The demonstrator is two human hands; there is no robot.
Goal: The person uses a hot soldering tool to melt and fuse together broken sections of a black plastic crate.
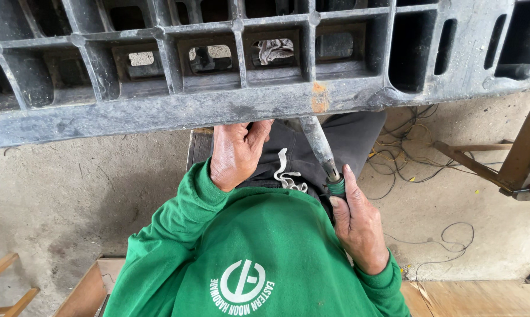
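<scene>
A large grey plastic crate with a gridded face is seen across the far side, its near edge resting over the lap. Left of centre, the left hand is pressed up under that edge, its fingers curled together against the plastic. To its right, a grey metal rod tool with a green handle is held by the right hand, fingers clamped on the handle, the tip touching the crate's edge near an orange patch. Loose wires lie on the concrete floor at right
</scene>
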